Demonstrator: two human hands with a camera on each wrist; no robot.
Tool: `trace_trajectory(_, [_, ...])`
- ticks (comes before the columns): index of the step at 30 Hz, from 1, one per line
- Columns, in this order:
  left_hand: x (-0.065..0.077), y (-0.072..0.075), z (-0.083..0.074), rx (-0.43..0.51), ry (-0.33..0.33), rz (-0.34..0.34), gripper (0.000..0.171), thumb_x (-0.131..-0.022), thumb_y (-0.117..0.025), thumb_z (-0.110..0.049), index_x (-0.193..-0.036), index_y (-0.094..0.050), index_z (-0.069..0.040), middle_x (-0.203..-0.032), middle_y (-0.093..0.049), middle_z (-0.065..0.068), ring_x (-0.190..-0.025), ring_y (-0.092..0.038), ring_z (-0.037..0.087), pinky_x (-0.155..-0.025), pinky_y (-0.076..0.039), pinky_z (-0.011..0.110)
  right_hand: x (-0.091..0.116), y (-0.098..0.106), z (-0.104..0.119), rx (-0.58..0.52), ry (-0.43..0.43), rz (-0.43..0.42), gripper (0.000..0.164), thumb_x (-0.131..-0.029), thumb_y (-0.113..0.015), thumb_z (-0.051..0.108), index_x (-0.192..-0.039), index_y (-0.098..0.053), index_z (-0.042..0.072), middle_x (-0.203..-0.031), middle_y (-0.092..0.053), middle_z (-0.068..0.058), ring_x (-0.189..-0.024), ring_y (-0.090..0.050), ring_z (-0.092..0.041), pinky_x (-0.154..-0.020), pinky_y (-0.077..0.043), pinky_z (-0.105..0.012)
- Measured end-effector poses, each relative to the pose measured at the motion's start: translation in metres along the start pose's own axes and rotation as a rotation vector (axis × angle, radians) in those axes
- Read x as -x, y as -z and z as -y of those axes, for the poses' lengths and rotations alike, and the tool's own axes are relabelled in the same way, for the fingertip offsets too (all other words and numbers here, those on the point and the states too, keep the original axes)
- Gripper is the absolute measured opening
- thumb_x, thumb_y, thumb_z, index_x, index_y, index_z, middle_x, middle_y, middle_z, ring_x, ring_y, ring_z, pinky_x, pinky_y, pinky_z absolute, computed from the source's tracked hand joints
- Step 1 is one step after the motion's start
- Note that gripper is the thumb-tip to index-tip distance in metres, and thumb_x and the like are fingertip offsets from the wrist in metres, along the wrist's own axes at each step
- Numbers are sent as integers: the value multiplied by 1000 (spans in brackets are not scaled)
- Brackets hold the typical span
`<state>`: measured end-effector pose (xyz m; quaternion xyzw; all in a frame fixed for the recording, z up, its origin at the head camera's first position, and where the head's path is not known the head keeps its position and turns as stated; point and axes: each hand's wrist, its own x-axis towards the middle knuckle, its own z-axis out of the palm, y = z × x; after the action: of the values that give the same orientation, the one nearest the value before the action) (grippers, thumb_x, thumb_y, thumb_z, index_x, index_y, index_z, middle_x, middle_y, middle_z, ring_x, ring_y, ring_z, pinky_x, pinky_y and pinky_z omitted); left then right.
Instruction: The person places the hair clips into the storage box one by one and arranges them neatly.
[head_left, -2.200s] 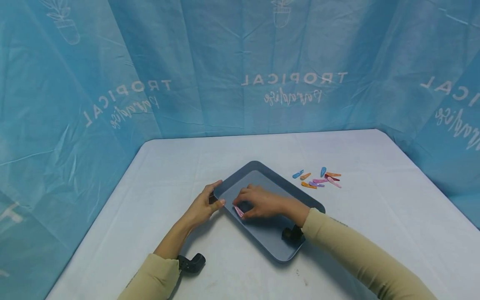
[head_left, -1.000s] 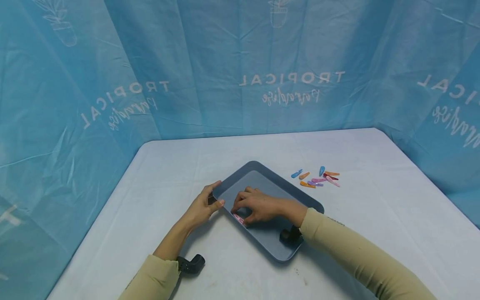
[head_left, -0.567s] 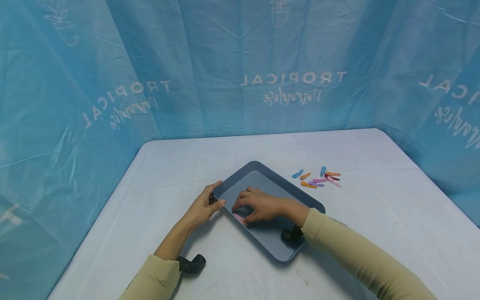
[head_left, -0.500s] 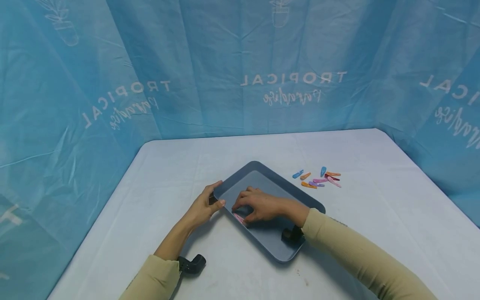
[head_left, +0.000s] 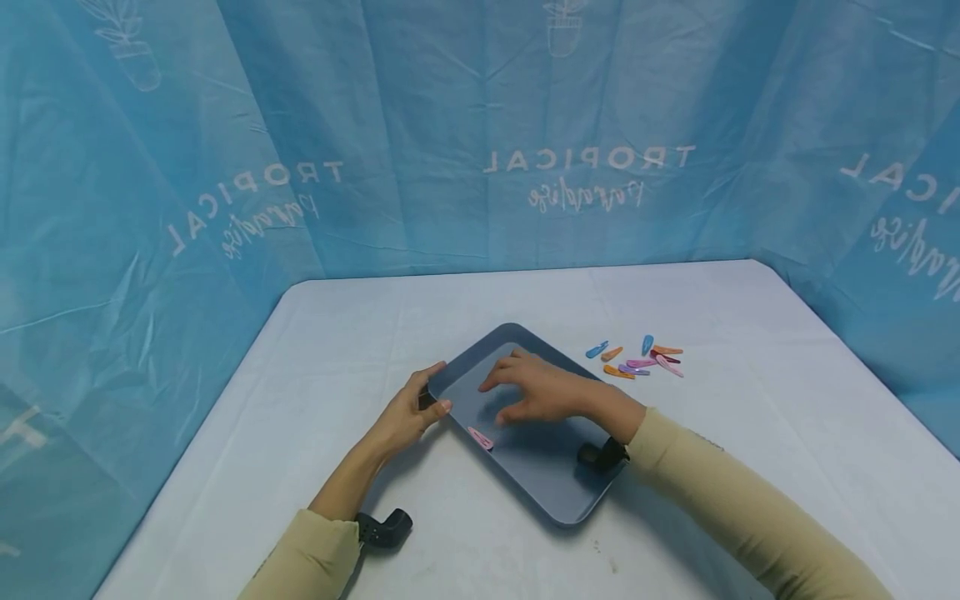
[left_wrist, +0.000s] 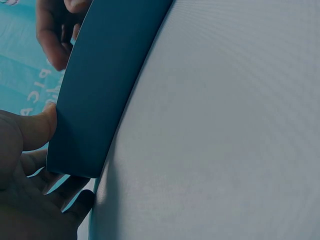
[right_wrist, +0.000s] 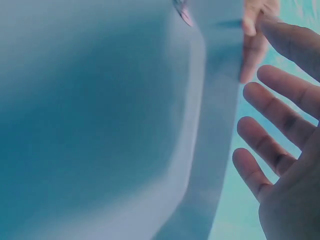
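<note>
A grey-blue rectangular tray (head_left: 517, 467) lies at an angle on the table. At its left corner my left hand (head_left: 403, 418) grips it, the thumb by the rim and the other fingers at the outer wall; in the left wrist view that hand (left_wrist: 30, 185) is against the tray's end wall (left_wrist: 110, 85). A pink snap hair clip (head_left: 480, 438) lies inside, along the near-left wall. Over the tray my right hand (head_left: 538, 390) hovers with spread fingers and holds nothing, apart from the clip. The right wrist view catches the clip (right_wrist: 184, 12) at its top edge.
Several snap hair clips (head_left: 637, 360) in blue, orange, red, purple and pink lie loosely grouped on the white-covered table (head_left: 360, 333), beyond the tray's far-right side. A blue printed curtain (head_left: 450, 208) surrounds the table's back and sides.
My right hand has let go of the pink hair clip, leaving it by the tray's wall, and has lifted up and to the right with fingers spreading. The left hand stays at the corner.
</note>
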<state>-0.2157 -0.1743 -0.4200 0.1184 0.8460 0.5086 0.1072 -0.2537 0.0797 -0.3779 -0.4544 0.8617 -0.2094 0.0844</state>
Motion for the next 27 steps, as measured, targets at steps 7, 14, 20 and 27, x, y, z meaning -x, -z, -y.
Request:
trace_trajectory(7, [2, -1, -2, -6, -8, -2, 66, -95, -56, -22, -151, -21, -19, -158, -14, 15, -144, -11, 42, -104, -35, 57, 13, 18, -6, 1, -45, -94, 47, -83, -72, 33, -126, -61, 17, -126, -58, 0, -114, -46, -20, -94, -44, -42])
trace_trajectory(14, [0, -1, 0, 7, 1, -5, 66, -95, -56, -22, -151, -21, -20, -158, -14, 14, -145, -9, 40, -109, -28, 59, 31, 37, -15, -28, -96, -186, 47, -83, -73, 30, -126, -61, 18, -125, -58, -2, -112, -46, -19, -92, -45, -41])
trace_trajectory(20, [0, -1, 0, -1, -9, -3, 66, -95, -57, -22, -151, -22, -20, -158, -15, 15, -145, -9, 41, -110, -25, 60, 48, 50, -29, -31, -147, -248, 46, -84, -72, 27, -127, -60, 15, -124, -59, -4, -113, -47, -22, -93, -43, -45])
trace_trajectory(27, [1, -2, -2, -4, -15, -6, 65, -95, -57, -23, -151, -23, -19, -157, -15, 15, -145, -9, 41, -110, -24, 61, 66, 57, -51, -25, -204, -334, 46, -84, -71, 27, -126, -59, 10, -124, -59, -8, -113, -47, -26, -91, -43, -46])
